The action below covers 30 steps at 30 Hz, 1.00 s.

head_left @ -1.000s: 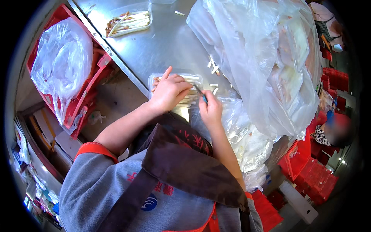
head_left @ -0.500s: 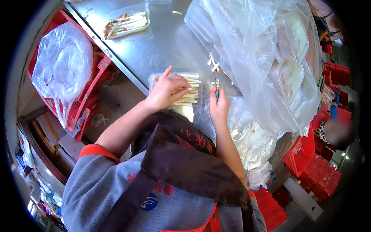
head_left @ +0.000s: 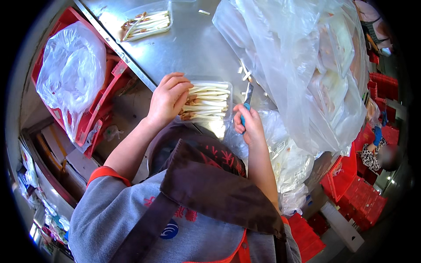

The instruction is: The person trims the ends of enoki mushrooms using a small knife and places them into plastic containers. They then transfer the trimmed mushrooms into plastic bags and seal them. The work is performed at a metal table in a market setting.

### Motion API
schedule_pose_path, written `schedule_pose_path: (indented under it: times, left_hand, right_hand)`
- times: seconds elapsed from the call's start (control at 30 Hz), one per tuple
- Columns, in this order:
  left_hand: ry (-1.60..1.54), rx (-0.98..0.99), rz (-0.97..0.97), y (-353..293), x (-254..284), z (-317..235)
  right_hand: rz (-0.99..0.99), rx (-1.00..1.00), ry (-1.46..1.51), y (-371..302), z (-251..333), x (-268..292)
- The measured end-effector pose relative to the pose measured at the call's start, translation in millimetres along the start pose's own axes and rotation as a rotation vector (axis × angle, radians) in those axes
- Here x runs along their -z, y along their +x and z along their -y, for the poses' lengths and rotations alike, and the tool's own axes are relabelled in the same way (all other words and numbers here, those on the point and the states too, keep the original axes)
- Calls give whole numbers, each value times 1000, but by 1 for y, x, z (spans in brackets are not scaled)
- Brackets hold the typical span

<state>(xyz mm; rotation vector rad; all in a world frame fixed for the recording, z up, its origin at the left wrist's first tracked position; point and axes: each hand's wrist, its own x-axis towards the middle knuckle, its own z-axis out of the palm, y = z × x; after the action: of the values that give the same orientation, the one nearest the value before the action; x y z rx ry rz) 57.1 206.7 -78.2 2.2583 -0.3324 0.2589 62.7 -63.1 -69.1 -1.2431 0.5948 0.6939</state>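
Observation:
A clear plastic tray [head_left: 228, 101] filled with pale white stalks [head_left: 207, 101] rests on the metal table [head_left: 188, 48] near its front edge. My left hand [head_left: 166, 98] lies on the tray's left end, fingers curled over the stalks. To the right of the tray, my right hand [head_left: 246, 124] is shut on a pair of blue-handled scissors [head_left: 246, 102], blades pointing away from me. Small cut stalk pieces [head_left: 243, 72] lie on the table just beyond the scissors.
A second tray of stalks [head_left: 147, 22] sits at the table's far left. A large clear plastic bag [head_left: 315, 65] of packed trays fills the right side. A red crate [head_left: 74, 74] lined with a plastic bag stands left of the table. More red crates [head_left: 364, 193] and another person are at right.
My right hand with the scissors has shifted from over the tray to its right side. My left hand has stayed on the tray's left end, and the stalks now show fully.

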Motion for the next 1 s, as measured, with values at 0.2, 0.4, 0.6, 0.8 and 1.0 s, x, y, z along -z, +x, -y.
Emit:
schedule_pose_path:
  times: [0.2,0.4,0.6,0.8,1.0]
  left_hand:
    - [47,76,70,-2,-19,-2]
    - [2,-2,63,-6,-13,4]
    - [-3,62,17,-7,-14,5]
    - [-4,76,7,-1,-10,1]
    - [44,-19,65,7,-7,-6]
  right_hand:
    - [-60,331,-284,13,1,-9]
    - [-97,768,-823,35,-7,-21]
    - [-177,743,-832,35,1,-35]
    - [-217,898,-932,40,4,-33]
    - [-38,604,-555,17,16,-13]
